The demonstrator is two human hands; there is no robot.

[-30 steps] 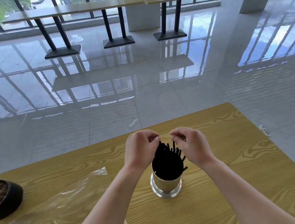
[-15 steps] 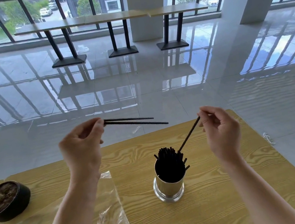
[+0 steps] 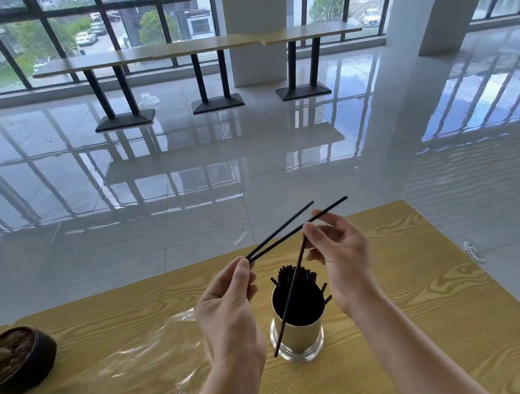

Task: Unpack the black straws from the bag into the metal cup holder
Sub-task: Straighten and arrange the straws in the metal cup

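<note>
A shiny metal cup holder [image 3: 300, 338] stands on the wooden table [image 3: 436, 322] and holds a bundle of several black straws [image 3: 295, 280]. My left hand [image 3: 228, 304] pinches two black straws [image 3: 290, 231] at their near ends; they slant up and to the right above the cup. My right hand [image 3: 342, 258] pinches the top of one black straw [image 3: 289, 306], which hangs down and to the left across the front of the cup. The right fingers also touch the upper straw of the left hand's pair. The clear plastic bag [image 3: 120, 380] lies flat on the table to the left.
A dark round pot [image 3: 21, 360] with soil and a stem sits at the table's left edge. Beyond the table's far edge is glossy tiled floor, with a row of high tables [image 3: 197, 47] by the windows.
Both hands have come together above the cup. The left hand's two straws now point up and right. The right hand's straw has come out of the cup and hangs in front of it.
</note>
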